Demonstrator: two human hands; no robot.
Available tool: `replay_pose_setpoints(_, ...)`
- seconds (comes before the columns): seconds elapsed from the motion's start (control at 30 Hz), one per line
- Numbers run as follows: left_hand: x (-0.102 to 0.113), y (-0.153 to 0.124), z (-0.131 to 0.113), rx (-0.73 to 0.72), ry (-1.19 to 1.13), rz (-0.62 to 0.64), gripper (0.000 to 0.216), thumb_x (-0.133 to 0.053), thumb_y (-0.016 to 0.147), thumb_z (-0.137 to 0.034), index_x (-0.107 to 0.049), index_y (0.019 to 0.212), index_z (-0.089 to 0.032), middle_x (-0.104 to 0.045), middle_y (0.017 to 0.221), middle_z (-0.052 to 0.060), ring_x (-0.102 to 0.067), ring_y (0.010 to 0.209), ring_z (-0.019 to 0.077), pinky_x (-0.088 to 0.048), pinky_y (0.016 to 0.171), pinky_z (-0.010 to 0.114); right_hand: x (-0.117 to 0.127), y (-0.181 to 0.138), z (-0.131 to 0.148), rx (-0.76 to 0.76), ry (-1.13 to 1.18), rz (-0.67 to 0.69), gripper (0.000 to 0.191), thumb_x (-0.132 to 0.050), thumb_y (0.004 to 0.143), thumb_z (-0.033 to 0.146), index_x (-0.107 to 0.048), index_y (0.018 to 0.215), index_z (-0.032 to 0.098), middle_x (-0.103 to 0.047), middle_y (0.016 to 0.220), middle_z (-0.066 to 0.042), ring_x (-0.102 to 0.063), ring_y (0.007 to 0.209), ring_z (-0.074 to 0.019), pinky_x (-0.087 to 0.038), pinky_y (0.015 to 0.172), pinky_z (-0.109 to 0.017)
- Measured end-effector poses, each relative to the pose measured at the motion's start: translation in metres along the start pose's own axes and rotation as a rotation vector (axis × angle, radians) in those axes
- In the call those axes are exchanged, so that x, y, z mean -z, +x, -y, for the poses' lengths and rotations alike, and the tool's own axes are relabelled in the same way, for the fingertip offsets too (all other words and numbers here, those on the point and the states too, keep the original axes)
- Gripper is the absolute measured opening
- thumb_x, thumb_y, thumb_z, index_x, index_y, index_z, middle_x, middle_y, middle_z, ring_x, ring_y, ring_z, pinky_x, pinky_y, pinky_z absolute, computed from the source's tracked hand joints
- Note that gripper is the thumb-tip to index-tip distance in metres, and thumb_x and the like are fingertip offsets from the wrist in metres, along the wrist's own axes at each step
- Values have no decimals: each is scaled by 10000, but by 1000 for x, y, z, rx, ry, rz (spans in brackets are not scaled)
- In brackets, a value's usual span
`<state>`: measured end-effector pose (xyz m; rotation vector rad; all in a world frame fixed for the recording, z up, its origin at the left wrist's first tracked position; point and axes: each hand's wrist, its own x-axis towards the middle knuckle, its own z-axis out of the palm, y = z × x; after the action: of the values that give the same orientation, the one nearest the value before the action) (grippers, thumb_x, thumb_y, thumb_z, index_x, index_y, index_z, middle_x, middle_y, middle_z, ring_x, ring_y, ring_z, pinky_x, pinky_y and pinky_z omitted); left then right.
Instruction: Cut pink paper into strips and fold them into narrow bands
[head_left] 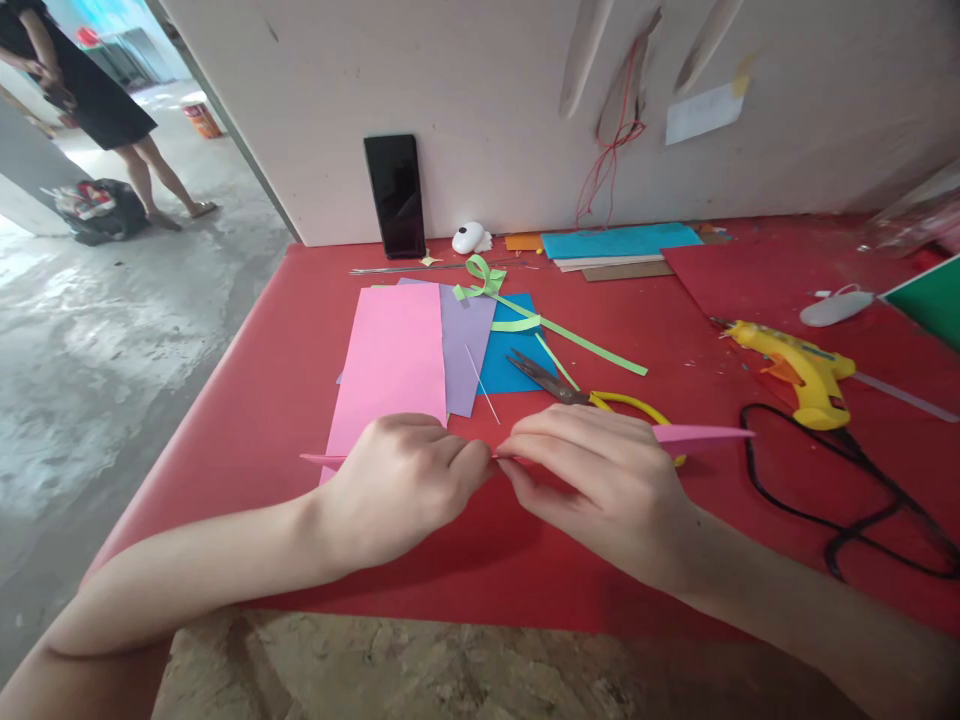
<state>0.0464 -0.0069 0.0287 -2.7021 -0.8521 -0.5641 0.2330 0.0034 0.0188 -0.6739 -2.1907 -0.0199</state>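
Both my hands meet over the red tabletop (pixel 420 580), pinching one narrow piece of pink paper (pixel 701 437) between the fingertips. My left hand (pixel 412 480) is closed on it, and a thin pink end pokes out to its left. My right hand (pixel 592 475) is closed too, with a longer pointed end passing out to its right. The fingers hide the paper's middle. Just beyond lie a pink sheet (pixel 394 350), a purple sheet (pixel 469 350) and a blue sheet (pixel 517 365). Scissors (pixel 551 378) with yellow handles rest by my right hand, partly covered. A thin white stick (pixel 482 385) lies nearby.
Light green paper strips (pixel 592 345) curl over the sheets. A black phone (pixel 395 197) leans against the wall, beside a white case (pixel 469 237). On the right lies a yellow glue gun (pixel 802 375) with its black cord (pixel 795 515). A person (pixel 97 90) stands at far left.
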Motion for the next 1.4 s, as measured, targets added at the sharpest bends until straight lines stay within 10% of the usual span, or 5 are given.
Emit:
replay_pose_setpoints(0.67,15,1,14,71,86,-103,313,-563,894,-224,-590,590,-155,-427,397,-63,-348,365,83,-285,392,224,30,9,-37,-70,-24,24,182,-600,785,58,-564,728,228,-670,688,32,-654,640,-125,-551,620,-244)
replay_pose_setpoints(1.4,1,3,-4,-11,-36,-50,240,-439,854,6,-591,722,-123,-635,577,-7,-583,500,113,-516,541,233,-1,0,-3,-104,78,12,155,-580,764,25,-583,738,178,-687,703,15,-651,630,-101,-521,571,-200)
